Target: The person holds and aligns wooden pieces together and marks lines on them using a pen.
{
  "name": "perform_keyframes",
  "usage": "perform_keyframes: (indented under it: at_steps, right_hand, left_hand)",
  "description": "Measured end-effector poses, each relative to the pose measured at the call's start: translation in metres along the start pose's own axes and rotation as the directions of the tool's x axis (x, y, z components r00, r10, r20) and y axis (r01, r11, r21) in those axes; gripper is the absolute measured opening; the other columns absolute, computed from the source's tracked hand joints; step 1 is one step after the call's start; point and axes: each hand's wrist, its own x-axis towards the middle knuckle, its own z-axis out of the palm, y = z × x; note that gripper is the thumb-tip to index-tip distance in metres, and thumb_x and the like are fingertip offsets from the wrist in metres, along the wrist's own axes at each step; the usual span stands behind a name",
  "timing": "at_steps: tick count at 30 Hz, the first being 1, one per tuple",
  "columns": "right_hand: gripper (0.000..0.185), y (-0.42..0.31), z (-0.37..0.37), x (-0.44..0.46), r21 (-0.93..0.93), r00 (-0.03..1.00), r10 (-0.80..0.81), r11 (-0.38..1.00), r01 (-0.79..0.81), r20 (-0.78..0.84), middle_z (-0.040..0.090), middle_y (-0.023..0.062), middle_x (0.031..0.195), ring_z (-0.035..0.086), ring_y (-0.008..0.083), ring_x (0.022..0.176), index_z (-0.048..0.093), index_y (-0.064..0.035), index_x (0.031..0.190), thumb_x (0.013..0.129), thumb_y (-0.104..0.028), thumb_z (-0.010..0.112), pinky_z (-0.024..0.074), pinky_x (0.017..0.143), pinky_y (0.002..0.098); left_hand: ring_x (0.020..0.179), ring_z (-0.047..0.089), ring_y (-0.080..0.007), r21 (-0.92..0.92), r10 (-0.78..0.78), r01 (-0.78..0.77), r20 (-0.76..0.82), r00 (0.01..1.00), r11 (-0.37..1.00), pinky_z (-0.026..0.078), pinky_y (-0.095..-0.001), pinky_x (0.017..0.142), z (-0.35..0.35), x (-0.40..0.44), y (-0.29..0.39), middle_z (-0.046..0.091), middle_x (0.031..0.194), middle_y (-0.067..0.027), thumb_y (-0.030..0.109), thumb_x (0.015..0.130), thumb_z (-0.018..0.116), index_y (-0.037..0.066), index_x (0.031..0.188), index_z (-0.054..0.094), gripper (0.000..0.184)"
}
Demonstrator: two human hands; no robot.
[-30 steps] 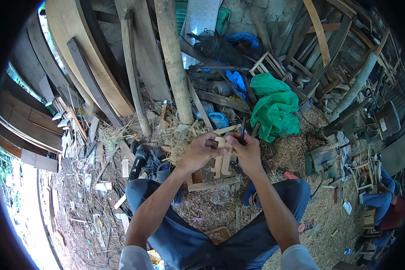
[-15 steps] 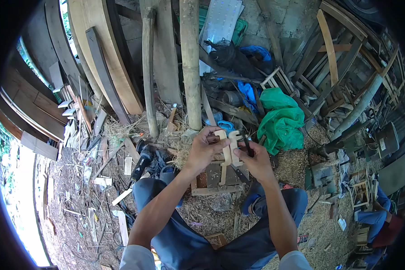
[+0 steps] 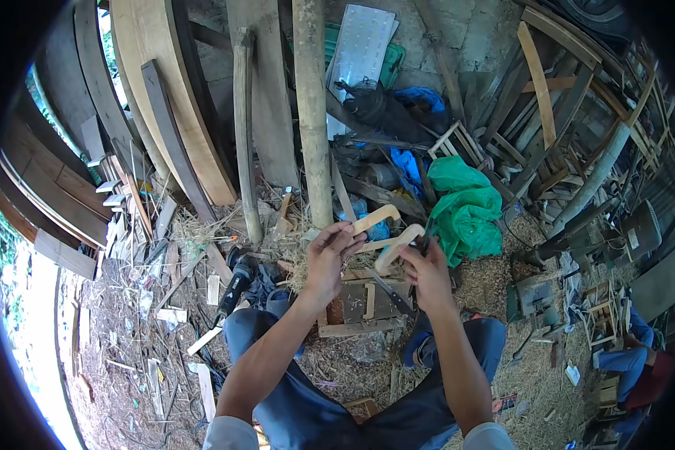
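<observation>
My left hand [image 3: 328,264] grips a pale hook-shaped wooden piece [image 3: 376,219], its curved end pointing right. Just below, a second pale strip [image 3: 375,245] runs out from the same fingers; whether it is also held I cannot tell. Between thumb and fingers, my right hand [image 3: 429,279] pinches another hook-shaped wooden piece [image 3: 399,247], tilted down to the left. A dark slim object [image 3: 430,231] shows at the right fingers, partly hidden. Below the hands, a low wooden bench [image 3: 360,328] bears one more pale wooden piece [image 3: 370,300] and a knife [image 3: 391,292] with a dark handle.
A black power tool [image 3: 236,281] lies left of my knees among offcuts and shavings. Behind the bench rises a bamboo post [image 3: 311,112]. Green plastic sheeting [image 3: 469,210] is heaped at the right. Boards [image 3: 180,97] lean at back left. Another person [image 3: 630,360] sits at far right.
The wooden pieces, close together and upright before, are now apart and tilted. My left hand has turned its piece toward the right. The dark slim object in my right hand is now mostly hidden.
</observation>
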Motion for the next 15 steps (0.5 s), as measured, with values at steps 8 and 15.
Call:
perform_keyframes:
  at_steps: [8,15]
  right_hand:
    - [0.027,-0.005,0.016,-0.001,-0.009,0.998,-0.018,1.0,0.017,-0.068,0.052,-0.0024,0.077,0.047,0.0059,0.06,0.052,-0.007,0.097,0.078,-0.012,0.071,0.0352,0.048,0.0216]
    - [0.033,-0.005,0.008,0.001,0.059,0.999,-0.012,0.998,0.015,-0.045,0.062,0.0067,0.093,0.062,0.0125,0.078,0.054,-0.0031,0.105,0.079,-0.013,0.071,0.0494,0.058,0.0249]
  left_hand:
    - [0.084,0.062,-0.0128,0.145,-0.033,0.027,0.038,0.999,0.989,0.052,-0.0264,0.073,0.005,0.0,-0.013,0.064,0.093,-0.0065,0.01,0.085,0.066,0.001,0.102,0.059,0.02]
    - [0.082,0.062,-0.0117,0.239,0.046,-0.08,0.145,0.988,0.968,0.052,-0.0252,0.074,0.013,-0.004,-0.003,0.065,0.094,-0.0089,0.009,0.084,0.067,-0.002,0.105,0.059,0.025]
